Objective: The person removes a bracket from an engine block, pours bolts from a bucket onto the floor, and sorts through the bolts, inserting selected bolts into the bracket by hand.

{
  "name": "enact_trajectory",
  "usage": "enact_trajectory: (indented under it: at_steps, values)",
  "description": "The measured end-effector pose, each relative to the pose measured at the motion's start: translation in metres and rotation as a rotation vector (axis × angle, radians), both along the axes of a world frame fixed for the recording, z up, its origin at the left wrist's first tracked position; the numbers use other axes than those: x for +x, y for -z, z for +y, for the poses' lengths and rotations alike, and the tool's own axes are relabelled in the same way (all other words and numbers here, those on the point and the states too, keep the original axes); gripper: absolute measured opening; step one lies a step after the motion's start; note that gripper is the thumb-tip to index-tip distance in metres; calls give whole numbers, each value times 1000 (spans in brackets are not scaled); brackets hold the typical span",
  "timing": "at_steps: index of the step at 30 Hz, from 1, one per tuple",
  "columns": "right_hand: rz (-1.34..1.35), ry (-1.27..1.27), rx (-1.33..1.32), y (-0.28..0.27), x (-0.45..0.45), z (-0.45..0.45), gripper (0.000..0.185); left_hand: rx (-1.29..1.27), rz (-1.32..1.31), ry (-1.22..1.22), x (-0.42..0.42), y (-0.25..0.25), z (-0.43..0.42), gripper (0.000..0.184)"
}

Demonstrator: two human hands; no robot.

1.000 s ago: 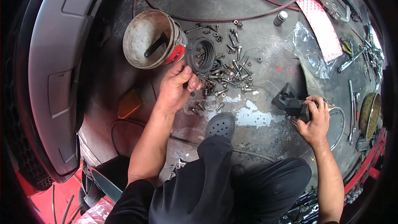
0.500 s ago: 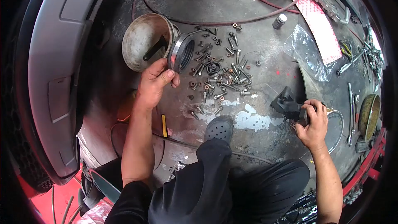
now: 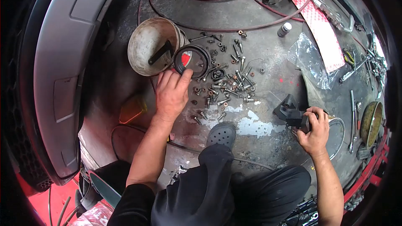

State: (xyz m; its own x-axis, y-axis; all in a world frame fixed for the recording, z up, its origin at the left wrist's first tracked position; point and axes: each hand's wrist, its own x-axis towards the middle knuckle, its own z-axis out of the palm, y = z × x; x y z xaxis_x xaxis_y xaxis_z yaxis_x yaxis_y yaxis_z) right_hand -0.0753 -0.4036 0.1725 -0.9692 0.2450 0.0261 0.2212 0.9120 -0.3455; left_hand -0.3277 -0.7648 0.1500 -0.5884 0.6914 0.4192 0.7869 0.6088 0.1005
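Note:
My left hand (image 3: 171, 92) grips the lower edge of a dark ribbed ring (image 3: 207, 60), thumb and fingers closed on its rim. Its round opening faces up towards me, just right of a dirty white bucket (image 3: 144, 37). Inside that bucket a black flat bar (image 3: 160, 53) leans on the wall. Over on the right, my right hand (image 3: 316, 129) is closed on a black angular part (image 3: 289, 109) at floor level. Its exact kind is unclear. Many loose bolts (image 3: 238, 81) and nuts lie scattered on the floor between my hands, with a small black oval piece (image 3: 217, 73) among them.
A grey car bumper (image 3: 63, 67) fills the left side. Red hose (image 3: 217, 29) loops across the far floor. To the right are a small bottle (image 3: 284, 29), a clear plastic bag (image 3: 312, 60), a red-and-white strip (image 3: 320, 33), wrenches (image 3: 353, 117) and a round dish (image 3: 371, 124).
My left hand has turned over and moved right and slightly down, so the ring shows its opening instead of its side. My right hand stays at the black part.

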Motion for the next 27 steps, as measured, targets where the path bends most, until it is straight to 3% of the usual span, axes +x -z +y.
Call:
enact_trajectory:
  at_steps: [10,19,27]
  values:
    - [8,-1,-11,0,-1,-1,45,-18,67,6,2,2,1,40]
    - [6,-7,10,-2,-2,-2,43,-219,29,34,11,-12,13,36]
    - [7,-26,25,0,-1,0,44,-187,-144,62,21,-13,25,39]
